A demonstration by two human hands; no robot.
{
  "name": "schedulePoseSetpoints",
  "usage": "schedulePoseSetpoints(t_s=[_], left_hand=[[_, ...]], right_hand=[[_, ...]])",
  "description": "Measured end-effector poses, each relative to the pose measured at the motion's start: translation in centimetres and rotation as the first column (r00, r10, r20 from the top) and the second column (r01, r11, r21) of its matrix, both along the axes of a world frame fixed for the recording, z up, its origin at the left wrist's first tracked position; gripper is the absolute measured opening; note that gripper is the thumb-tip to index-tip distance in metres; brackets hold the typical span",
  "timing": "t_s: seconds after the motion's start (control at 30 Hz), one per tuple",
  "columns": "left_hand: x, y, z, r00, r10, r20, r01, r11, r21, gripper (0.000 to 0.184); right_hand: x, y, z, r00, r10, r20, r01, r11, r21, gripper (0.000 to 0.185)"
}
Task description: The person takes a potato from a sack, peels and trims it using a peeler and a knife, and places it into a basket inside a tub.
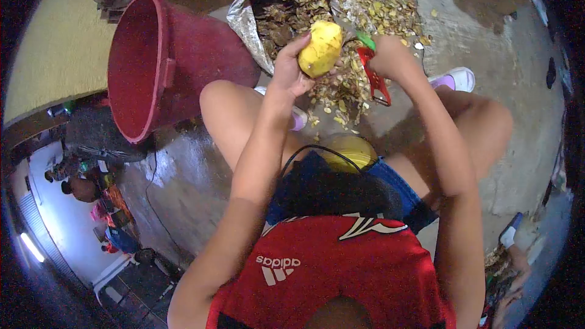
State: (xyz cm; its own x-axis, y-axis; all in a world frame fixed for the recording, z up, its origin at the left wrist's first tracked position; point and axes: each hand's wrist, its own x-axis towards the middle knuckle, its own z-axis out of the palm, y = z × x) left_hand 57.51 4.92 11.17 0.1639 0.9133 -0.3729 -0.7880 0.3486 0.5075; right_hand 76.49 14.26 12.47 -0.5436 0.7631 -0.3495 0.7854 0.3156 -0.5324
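A yellow, mostly peeled fruit or tuber (pixel 321 49) with small dark marks is held upright in my left hand (pixel 294 70), whose thumb and fingers wrap round its lower left side. Just to the right, my right hand (pixel 393 58) is closed round a tool with a red peeler-like frame (pixel 373 79) and a green part (pixel 365 39) at its top. A small gap separates the tool from the yellow piece. Beneath both hands, peelings (pixel 341 94) are scattered on the floor.
A large dark-red tub (pixel 210 49) lies tilted at the left. Beyond my hands, an open sack (pixel 244 9) holds brown peelings. More peelings (pixel 390 12) cover the floor behind. Between my legs is a yellow rounded object (pixel 350 152). Other people are at the far left and lower right.
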Motion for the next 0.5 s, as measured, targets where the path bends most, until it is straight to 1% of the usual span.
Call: schedulePoseSetpoints(t_s=[0.1, 0.2, 0.23, 0.27, 0.33, 0.37, 0.4, 0.43, 0.47, 0.5], left_hand=[[0.0, -0.1, 0.1, 0.999, 0.035, -0.03, -0.034, 0.999, 0.034, 0.049], [-1.1, -0.7, 1.5, 0.996, 0.087, -0.03, -0.084, 0.993, 0.084, 0.05], [-1.9, -0.7, 2.4, 0.994, 0.103, 0.022, -0.105, 0.984, 0.143, 0.052], [-2.6, -1.0, 3.5, 0.989, 0.149, -0.009, -0.147, 0.98, 0.132, 0.052], [-5.8, -1.7, 4.9, 0.972, 0.146, -0.183, -0.105, 0.971, 0.216, 0.055], [-6.9, -2.1, 6.2, 0.955, 0.241, -0.172, -0.184, 0.938, 0.293, 0.058], [-8.5, -2.9, 8.1, 0.929, 0.314, -0.197, -0.257, 0.929, 0.267, 0.06], [-10.5, -3.6, 9.3, 0.85, 0.429, -0.304, -0.338, 0.889, 0.31, 0.061], [-12.5, -4.2, 10.9, 0.755, 0.496, -0.429, -0.387, 0.865, 0.319, 0.062], [-15.4, -4.9, 12.0, 0.682, 0.494, -0.54, -0.346, 0.867, 0.357, 0.061]], right_hand=[[0.0, -0.1, -1.1, 0.997, -0.025, 0.07, 0.024, 1.0, 0.01, 0.02], [-0.2, 0.0, -1.3, 0.998, -0.046, 0.044, 0.044, 0.998, 0.042, 0.022], [-0.3, 0.2, -1.4, 0.999, -0.036, 0.026, 0.035, 0.999, 0.04, 0.023], [-0.2, 0.3, -1.6, 1.0, -0.027, 0.01, 0.026, 0.999, 0.038, 0.024], [0.2, 0.6, -1.7, 1.0, -0.014, 0.011, 0.013, 0.998, 0.061, 0.023], [0.4, 0.7, -1.7, 1.0, -0.014, 0.026, 0.012, 0.996, 0.084, 0.023], [0.6, 0.6, -1.9, 0.999, -0.014, 0.04, 0.01, 0.995, 0.103, 0.022], [1.0, 0.7, -2.3, 1.0, -0.012, 0.023, 0.009, 0.992, 0.125, 0.022], [1.5, 0.7, -2.9, 1.0, -0.01, 0.006, 0.009, 0.99, 0.142, 0.022], [1.9, 0.7, -3.6, 1.0, -0.028, -0.004, 0.028, 0.99, 0.14, 0.022]])
